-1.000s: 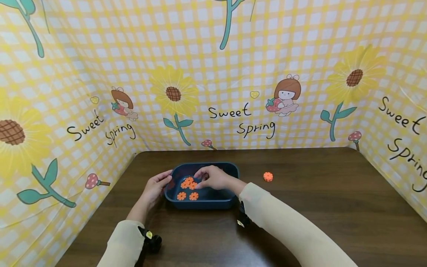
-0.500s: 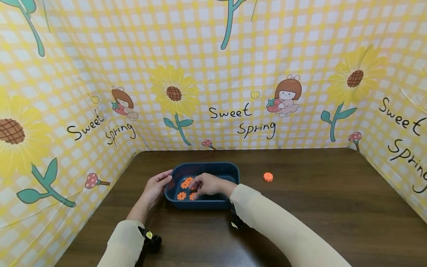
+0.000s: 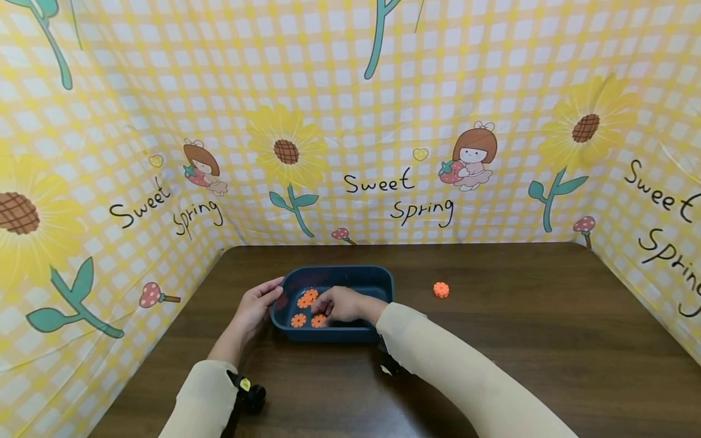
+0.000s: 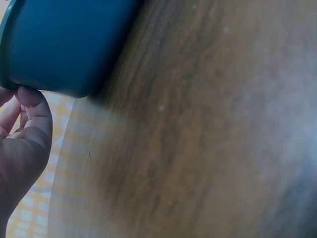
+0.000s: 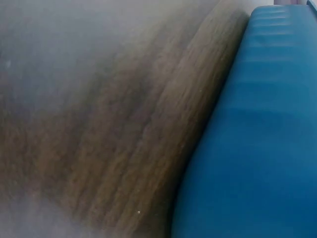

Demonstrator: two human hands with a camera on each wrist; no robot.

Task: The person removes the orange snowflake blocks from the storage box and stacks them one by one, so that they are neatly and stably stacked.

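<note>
Your left hand (image 3: 254, 306) pinches left end of blue bin (image 3: 339, 335), near far-left corner of table (image 3: 547, 316). Your right hand (image 3: 342, 304) curls inside; can't tell if holding. Orange discs (image 3: 298, 320) likely light, stiff; pinch notched edges.

In the head view, the right hand (image 3: 346, 304) hides part of the inside of the dark blue bin (image 3: 339, 335) and the edge of a notched orange disc (image 3: 317, 320); whether its fingertips pinch a piece cannot be told. The left wrist view crops the bin at the top and the left hand (image 4: 25, 148) at the left. The right wrist view cuts the bin off at the right and bottom, with the wooden tabletop (image 5: 119, 129) blurred.
</note>
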